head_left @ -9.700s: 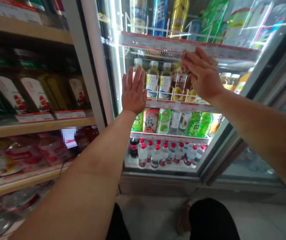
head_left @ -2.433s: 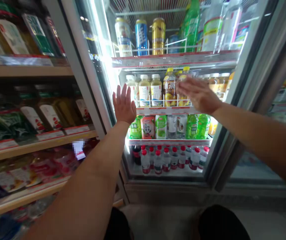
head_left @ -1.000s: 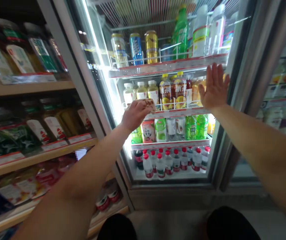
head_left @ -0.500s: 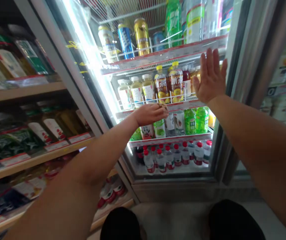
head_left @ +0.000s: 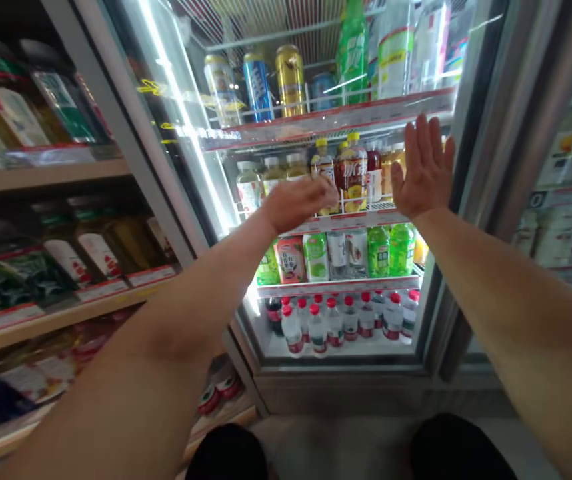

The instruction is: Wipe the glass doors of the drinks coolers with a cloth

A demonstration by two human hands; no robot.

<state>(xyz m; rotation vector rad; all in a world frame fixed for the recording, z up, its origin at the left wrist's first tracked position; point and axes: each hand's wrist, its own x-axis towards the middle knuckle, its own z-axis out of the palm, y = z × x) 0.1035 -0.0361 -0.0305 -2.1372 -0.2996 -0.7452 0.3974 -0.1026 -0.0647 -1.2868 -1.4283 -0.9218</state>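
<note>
Both arms reach toward a lit drinks cooler with a glass front. My right hand [head_left: 425, 172] is raised with its fingers up and apart, palm toward the glass, near the right side of the door frame; whether it touches the glass I cannot tell. My left hand [head_left: 302, 202] holds nothing visible. Its fingers stretch out to the right, slightly blurred, in front of the middle shelf. Behind its fingertips stands a yellow-capped tea bottle [head_left: 323, 160], partly covered. A second yellow-capped tea bottle [head_left: 354, 172] shows between the hands.
Cans such as a gold can [head_left: 290, 80] and a green bottle [head_left: 353, 57] fill the upper shelf. Green drink bottles [head_left: 402, 248] stand below; several red-capped water bottles [head_left: 317, 328] line the bottom. Wooden shelves [head_left: 46, 175] with bottles flank the left, a metal frame [head_left: 506, 127] the right.
My left hand has risen a little against the shelves, uncovering the lower row and overlapping the tea bottles. My right hand stays raised in nearly the same spot; the view has shifted slightly.
</note>
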